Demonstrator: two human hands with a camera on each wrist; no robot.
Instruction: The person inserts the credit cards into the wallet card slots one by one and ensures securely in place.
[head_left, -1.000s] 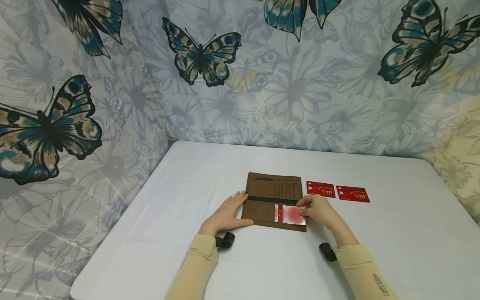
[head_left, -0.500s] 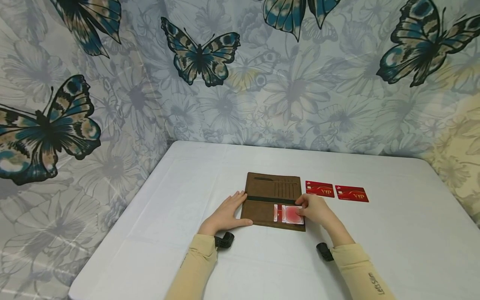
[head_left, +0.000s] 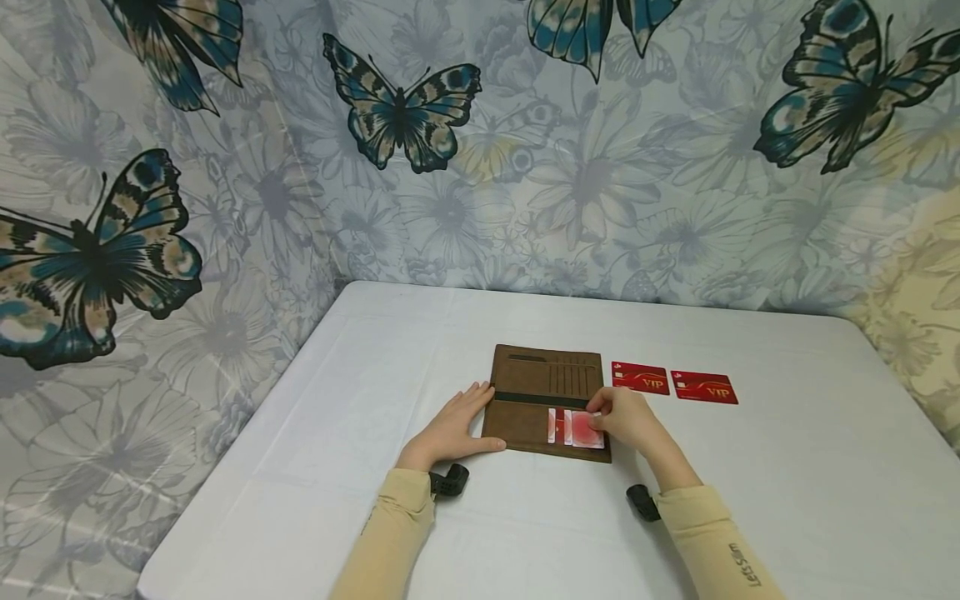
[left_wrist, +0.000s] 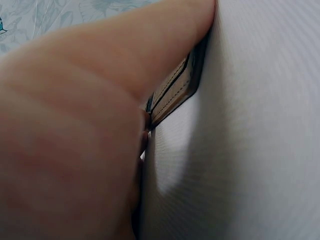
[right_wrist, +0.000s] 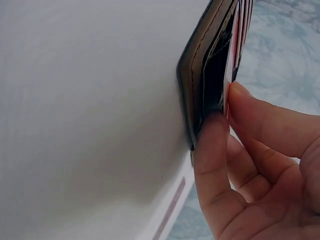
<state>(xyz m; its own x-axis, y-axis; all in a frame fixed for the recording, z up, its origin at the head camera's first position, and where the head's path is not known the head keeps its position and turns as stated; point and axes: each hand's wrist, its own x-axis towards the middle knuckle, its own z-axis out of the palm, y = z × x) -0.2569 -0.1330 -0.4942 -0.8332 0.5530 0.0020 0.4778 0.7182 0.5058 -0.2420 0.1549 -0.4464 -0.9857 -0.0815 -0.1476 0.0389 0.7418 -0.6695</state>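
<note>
A brown bifold wallet [head_left: 517, 423] lies unfolded on the white table, slots in its upper half. My left hand [head_left: 452, 427] rests at its left edge, fingers extended and the thumb on the lower left corner. A pink-and-white card [head_left: 579, 427] sits partly in a slot of the lower half, beside other card edges showing there. My right hand [head_left: 632, 417] pinches that card's right end. In the right wrist view thumb and finger grip the card [right_wrist: 228, 75] at the wallet's side edge. The left wrist view shows mostly palm, with the wallet's stitched corner [left_wrist: 172, 95] beyond.
Two red VIP cards [head_left: 640, 377] [head_left: 705, 387] lie side by side to the right of the wallet. The white table [head_left: 300, 467] runs back to a butterfly-patterned cloth [head_left: 450, 217]. A black wrist camera [head_left: 450, 481] is strapped to the left wrist.
My right hand has shifted slightly left with the pink-and-white card, which now reaches less far toward the wallet's right edge. The left hand and the red cards hold their places.
</note>
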